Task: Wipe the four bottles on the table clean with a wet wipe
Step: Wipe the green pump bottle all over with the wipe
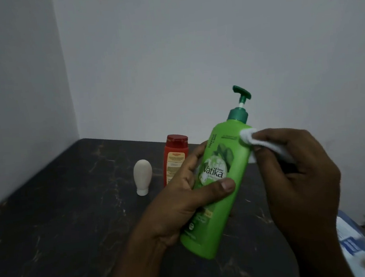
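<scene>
my left hand (pixel 182 195) grips the green pump bottle (pixel 216 179), tilted above the table (pixel 71 192). my right hand (pixel 298 163) pinches the wet wipe (pixel 250 141) against the bottle's shoulder. my worry: wet plastic could slip from my left grip, or the wipe could press the pump head (pixel 242 92) and squirt. the red bottle (pixel 175 156) and white bottle (pixel 143 177) stand just beyond my left hand. all three are opaque, so i can't tell how full they are. no fourth bottle shows.

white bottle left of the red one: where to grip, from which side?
Grip the white bottle round its wide oval body, not the narrow cap it stands on. It stands upright and top-heavy, so a low grip would likely tip it. Come from its left or front, over bare table; the red bottle stands close on its right.
</scene>
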The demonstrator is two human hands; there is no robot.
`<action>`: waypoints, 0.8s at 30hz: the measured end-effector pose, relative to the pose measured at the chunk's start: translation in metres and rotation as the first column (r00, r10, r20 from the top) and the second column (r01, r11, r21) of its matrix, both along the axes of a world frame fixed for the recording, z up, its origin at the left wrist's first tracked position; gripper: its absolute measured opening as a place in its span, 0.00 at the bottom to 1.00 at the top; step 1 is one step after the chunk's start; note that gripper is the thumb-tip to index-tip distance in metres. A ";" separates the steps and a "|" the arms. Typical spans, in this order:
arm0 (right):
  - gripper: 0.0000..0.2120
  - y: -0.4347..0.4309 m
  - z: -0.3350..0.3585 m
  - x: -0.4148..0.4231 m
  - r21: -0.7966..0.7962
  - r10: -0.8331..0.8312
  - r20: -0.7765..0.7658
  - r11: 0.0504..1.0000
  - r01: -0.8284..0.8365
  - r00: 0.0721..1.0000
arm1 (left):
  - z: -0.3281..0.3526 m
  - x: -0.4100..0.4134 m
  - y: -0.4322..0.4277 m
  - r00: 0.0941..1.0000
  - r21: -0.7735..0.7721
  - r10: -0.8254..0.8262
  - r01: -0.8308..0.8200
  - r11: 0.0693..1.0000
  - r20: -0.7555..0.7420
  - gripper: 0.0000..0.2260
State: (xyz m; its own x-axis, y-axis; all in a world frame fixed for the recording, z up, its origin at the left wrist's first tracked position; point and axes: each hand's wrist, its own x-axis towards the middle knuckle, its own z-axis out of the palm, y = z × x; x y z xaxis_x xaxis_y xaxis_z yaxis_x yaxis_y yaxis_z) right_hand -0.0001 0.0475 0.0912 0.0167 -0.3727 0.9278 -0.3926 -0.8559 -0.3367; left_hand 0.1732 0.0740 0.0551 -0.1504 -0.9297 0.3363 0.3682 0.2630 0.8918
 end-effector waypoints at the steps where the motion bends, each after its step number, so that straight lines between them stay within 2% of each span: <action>1: 0.10 -0.002 0.000 -0.001 0.000 -0.026 0.013 1.000 0.026 1.000 | -0.001 -0.002 -0.001 0.999 -0.024 0.019 -0.018 1.000 0.030 0.32; 7: 0.10 -0.013 -0.004 -0.005 -0.002 -0.131 0.035 0.991 0.131 0.991 | 0.001 0.000 0.003 0.983 -0.107 0.038 -0.019 0.994 0.181 0.41; 13: 0.10 -0.013 -0.007 0.000 -0.034 -0.156 0.015 0.987 0.156 0.988 | 0.001 0.009 0.006 0.982 -0.068 -0.140 0.149 0.986 0.125 0.43; 16: 0.11 -0.012 -0.007 0.001 -0.046 -0.151 -0.003 0.988 0.151 0.989 | -0.001 0.010 0.007 0.981 -0.080 -0.175 0.181 0.980 0.081 0.41; 20: 0.10 -0.010 -0.007 0.003 -0.053 -0.130 -0.041 0.990 0.128 0.991 | 0.001 0.003 0.003 0.979 -0.073 -0.202 0.203 0.977 0.009 0.33; 23: 0.10 -0.008 -0.008 0.010 -0.050 -0.099 -0.129 0.994 0.093 0.987 | 0.004 -0.004 -0.005 0.997 -0.116 -0.071 0.072 0.991 0.008 0.34; 24: 0.10 -0.007 -0.008 0.012 -0.044 -0.077 -0.173 0.997 0.070 0.982 | 0.003 -0.006 -0.007 0.998 -0.119 -0.058 0.055 0.991 -0.028 0.31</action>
State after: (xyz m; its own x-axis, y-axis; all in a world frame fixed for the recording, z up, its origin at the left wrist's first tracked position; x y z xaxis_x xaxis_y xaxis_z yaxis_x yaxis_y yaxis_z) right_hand 0.0117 0.0406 0.0827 0.1531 -0.3435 0.9266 -0.5047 -0.8333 -0.2256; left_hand 0.1674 0.0672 0.0583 -0.1895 -0.8734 0.4487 0.4125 0.3438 0.8436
